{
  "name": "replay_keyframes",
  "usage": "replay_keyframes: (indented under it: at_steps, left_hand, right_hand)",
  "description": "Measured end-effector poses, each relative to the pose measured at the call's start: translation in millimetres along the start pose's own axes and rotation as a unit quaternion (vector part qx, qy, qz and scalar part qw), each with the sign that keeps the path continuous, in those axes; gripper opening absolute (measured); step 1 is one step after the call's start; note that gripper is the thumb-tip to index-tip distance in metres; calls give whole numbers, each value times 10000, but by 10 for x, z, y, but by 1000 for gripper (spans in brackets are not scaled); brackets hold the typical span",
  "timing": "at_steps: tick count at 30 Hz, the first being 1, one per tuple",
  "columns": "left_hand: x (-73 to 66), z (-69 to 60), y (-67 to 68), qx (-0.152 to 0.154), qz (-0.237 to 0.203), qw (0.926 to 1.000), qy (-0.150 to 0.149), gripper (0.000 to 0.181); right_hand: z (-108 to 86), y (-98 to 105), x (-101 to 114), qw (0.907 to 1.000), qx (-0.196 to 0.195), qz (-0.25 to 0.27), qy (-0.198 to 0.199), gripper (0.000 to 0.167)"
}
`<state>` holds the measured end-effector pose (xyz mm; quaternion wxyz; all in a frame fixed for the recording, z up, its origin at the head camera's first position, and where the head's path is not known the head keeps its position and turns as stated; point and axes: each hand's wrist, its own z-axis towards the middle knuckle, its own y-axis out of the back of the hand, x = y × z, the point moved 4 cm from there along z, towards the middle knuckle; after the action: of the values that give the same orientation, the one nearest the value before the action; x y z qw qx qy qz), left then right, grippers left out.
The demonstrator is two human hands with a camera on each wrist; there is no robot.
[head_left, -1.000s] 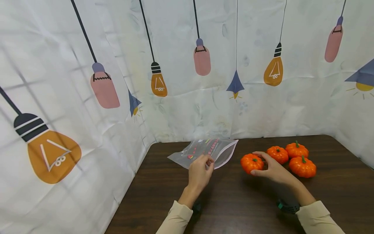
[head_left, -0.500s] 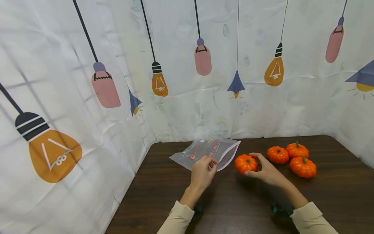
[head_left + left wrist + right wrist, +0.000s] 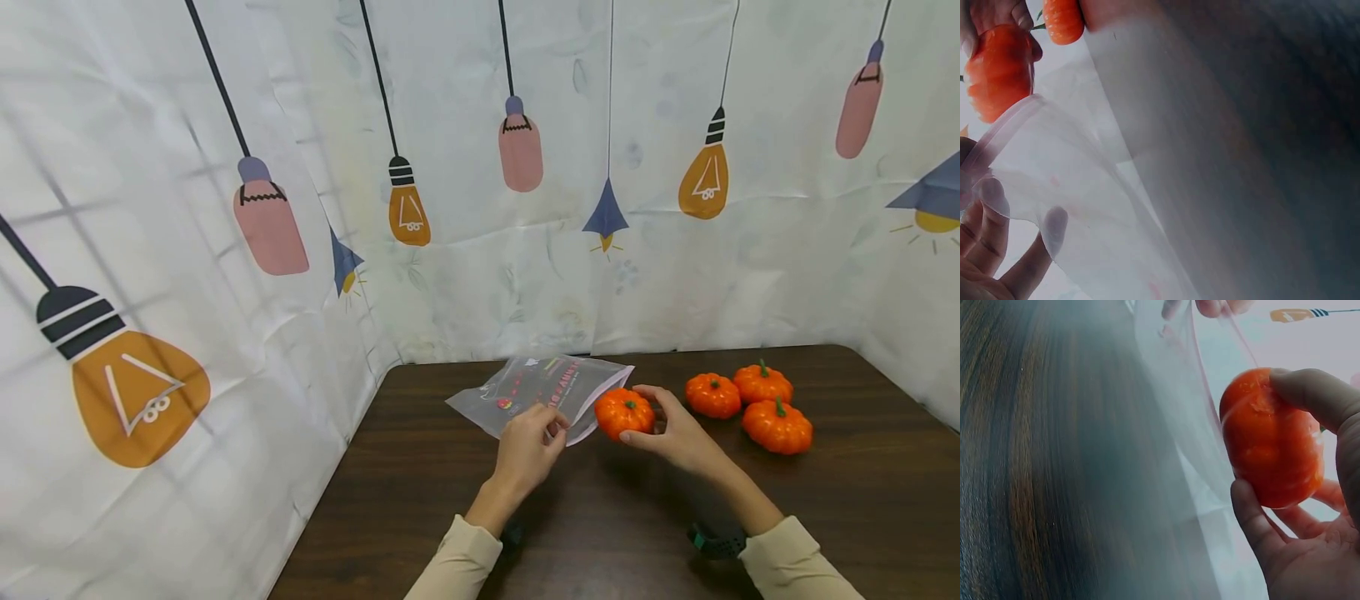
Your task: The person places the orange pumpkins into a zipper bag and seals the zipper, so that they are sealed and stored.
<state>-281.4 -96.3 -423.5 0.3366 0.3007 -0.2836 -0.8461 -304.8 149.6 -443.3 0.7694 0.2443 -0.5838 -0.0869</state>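
Observation:
A small orange pumpkin (image 3: 624, 413) is gripped between the thumb and fingers of my right hand (image 3: 681, 433), right at the mouth of a clear zip bag (image 3: 536, 385). My left hand (image 3: 527, 448) pinches the bag's pink-edged rim near its front corner. The left wrist view has the rim (image 3: 1007, 128) standing apart from the rest, with the held pumpkin (image 3: 1000, 74) just beyond it. From the right wrist, the pumpkin (image 3: 1272, 439) appears against the bag's edge; whether it has passed inside I cannot tell. Printed red lettering marks the bag.
Several more pumpkins sit to the right of my right hand: one nearest (image 3: 712, 396), one behind (image 3: 762, 384), one in front (image 3: 777, 427). They rest on a dark wooden table (image 3: 420, 500). A white curtain (image 3: 480, 283) with printed lamps hangs along the table's back and left.
My right hand has carried the pumpkin leftward, from beside the other pumpkins to the bag's mouth. The left hand and bag have shifted slightly right, and the rim is drawn toward the pumpkin.

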Motion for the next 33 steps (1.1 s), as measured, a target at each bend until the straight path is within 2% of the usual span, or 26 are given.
replay_keyframes:
  at_steps: [11,19,24,33]
  left_hand:
    - [-37,-9,-27,-85,39,9995,-315,8]
    - [-72,-11,-36,-1,-86,9997,-232,8]
    - [-76,-22,-42,-3,-222,9997,-121,7]
    - [-84,-30,-55,-47,-414,9990,-139,8]
  right_hand:
    - [19,-106,56,9996,-223,-87,-152,82]
    - [20,-194,15,9957,-541,-394,-645,87]
    - [33,-231,5,9939,-592,-516,-780,87]
    - [84,-301,-65,9899,-678,-531,-1130,85]
